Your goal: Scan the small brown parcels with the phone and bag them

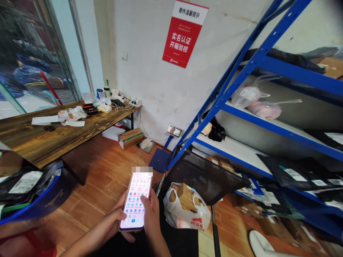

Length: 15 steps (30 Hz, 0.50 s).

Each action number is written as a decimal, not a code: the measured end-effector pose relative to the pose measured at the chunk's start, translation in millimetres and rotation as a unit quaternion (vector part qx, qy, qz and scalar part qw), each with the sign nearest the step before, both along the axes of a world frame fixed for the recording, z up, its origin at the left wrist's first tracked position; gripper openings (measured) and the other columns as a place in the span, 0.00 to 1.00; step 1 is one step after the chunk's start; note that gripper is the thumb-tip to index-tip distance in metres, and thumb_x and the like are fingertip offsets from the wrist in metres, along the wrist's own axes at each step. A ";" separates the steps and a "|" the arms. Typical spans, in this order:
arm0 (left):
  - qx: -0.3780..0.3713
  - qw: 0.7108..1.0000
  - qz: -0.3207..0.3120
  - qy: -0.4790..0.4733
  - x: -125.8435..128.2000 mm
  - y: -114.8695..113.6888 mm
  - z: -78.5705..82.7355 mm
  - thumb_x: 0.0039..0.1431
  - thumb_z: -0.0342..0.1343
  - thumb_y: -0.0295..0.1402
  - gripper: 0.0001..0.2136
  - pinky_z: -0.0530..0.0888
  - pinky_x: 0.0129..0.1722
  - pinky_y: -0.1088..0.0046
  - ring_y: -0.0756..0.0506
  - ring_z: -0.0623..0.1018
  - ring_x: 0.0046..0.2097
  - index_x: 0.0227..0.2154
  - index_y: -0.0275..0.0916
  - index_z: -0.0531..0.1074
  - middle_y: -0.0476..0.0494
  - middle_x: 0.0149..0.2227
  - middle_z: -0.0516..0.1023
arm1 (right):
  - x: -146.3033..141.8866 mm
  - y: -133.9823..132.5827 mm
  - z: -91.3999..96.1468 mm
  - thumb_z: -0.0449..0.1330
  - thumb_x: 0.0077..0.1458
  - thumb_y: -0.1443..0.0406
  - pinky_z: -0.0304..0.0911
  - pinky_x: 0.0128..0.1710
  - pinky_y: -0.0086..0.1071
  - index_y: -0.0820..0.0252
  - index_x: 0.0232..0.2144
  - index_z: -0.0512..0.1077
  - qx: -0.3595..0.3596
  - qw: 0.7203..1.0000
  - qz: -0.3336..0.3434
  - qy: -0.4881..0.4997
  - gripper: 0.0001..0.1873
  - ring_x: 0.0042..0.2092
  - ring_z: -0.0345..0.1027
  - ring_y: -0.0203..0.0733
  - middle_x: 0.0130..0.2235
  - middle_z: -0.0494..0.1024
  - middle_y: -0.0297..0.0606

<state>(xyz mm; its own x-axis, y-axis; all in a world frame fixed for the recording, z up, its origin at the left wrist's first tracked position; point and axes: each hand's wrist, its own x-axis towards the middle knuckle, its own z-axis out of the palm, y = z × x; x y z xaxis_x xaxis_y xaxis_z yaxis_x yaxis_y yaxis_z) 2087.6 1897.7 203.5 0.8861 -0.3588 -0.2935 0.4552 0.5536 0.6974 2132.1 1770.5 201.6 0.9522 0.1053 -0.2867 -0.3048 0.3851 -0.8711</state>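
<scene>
A smartphone (135, 203) with a lit screen full of small app icons is held upright low in the middle of the head view. My left hand (118, 216) wraps its left side and lower edge, the thumb lying by the screen's lower left. At the right side, my right hand (151, 207) grips the phone too, its thumb over the screen near the icons. Just right of my hands, a white plastic bag (187, 210) with brown cardboard inside sits by a black mesh chair (203, 175).
A wooden table (107, 119) at the left bears papers and small devices. Blue metal shelving (268, 121) with packages fills the right. A platform scale (160, 160) and a cardboard box (130, 138) stand on the floor. A blue bin (50, 201) holds parcels at lower left.
</scene>
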 end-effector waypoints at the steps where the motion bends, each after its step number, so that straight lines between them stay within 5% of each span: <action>1: 0.007 1.000 0.002 -0.002 -0.3 -0.2 0.6 0.52 0.53 0.32 0.46 0.79 0.28 0.68 0.38 0.78 0.41 0.68 0.47 0.29 0.37 0.48 0.76 | -0.2 1.0 0.2 0.66 0.39 0.56 0.69 0.37 0.39 0.60 0.36 0.72 -0.018 1.000 0.002 -0.008 0.21 0.35 0.76 0.48 0.33 0.83 0.38; 4: 0.018 1.000 0.005 -0.005 -1.0 -0.7 2.2 0.51 0.53 0.32 0.47 0.79 0.29 0.68 0.38 0.78 0.41 0.68 0.46 0.29 0.37 0.48 0.76 | -0.5 2.5 0.7 0.67 0.41 0.54 0.69 0.35 0.39 0.61 0.37 0.72 -0.042 0.999 0.013 -0.027 0.22 0.34 0.75 0.48 0.33 0.82 0.39; 7: 0.014 1.000 0.013 0.002 -0.6 -0.7 3.9 0.51 0.52 0.31 0.46 0.79 0.27 0.68 0.36 0.79 0.42 0.68 0.46 0.29 0.36 0.50 0.75 | 0.3 -2.0 0.5 0.66 0.41 0.53 0.69 0.37 0.39 0.60 0.39 0.72 0.007 0.999 0.038 -0.024 0.24 0.35 0.76 0.48 0.35 0.82 0.39; 15: 0.048 0.995 0.083 0.025 0.9 -3.2 11.0 0.55 0.51 0.32 0.42 0.79 0.22 0.66 0.37 0.79 0.37 0.68 0.49 0.31 0.36 0.51 0.75 | -6.1 -17.2 -4.1 0.57 0.43 0.64 0.67 0.41 0.35 0.58 0.47 0.73 0.023 0.989 0.123 -0.075 0.24 0.40 0.73 0.44 0.40 0.81 0.37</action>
